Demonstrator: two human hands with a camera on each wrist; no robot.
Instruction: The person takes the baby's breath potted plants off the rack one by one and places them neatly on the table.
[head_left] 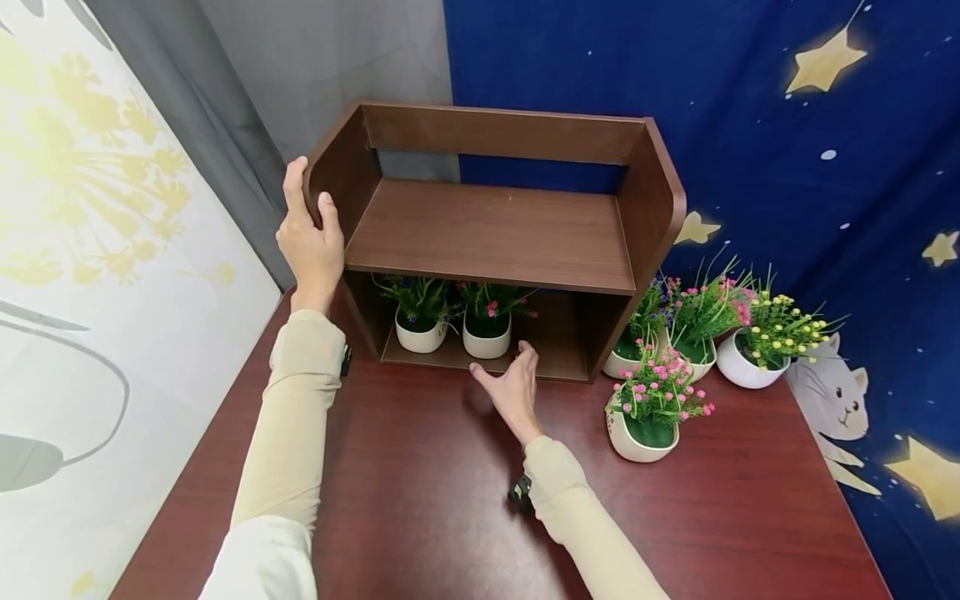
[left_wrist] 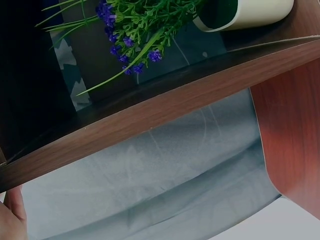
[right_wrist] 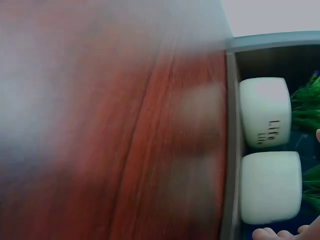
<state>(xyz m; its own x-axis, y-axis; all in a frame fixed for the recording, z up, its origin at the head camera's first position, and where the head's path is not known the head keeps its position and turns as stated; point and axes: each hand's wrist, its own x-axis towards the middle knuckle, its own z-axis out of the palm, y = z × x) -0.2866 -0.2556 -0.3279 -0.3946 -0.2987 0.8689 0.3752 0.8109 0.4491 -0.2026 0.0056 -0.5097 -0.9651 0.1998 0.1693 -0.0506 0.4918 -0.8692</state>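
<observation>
A brown two-level desktop shelf stands at the back of the table. My left hand grips its left side panel near the front edge, thumb toward the inside. On the lower level are two white pots of artificial flowers: a blue-flowered one at left and a pink-flowered one beside it. My right hand is spread just in front of and right of the pink-flowered pot, holding nothing. In the right wrist view its fingertips come close to the nearer white pot; contact is unclear.
Right of the shelf stand several more pots: a pink-flowered one in front, a yellow-flowered one farther right, others behind. The dark red table meets a white panel at left. Blue and grey curtains hang behind.
</observation>
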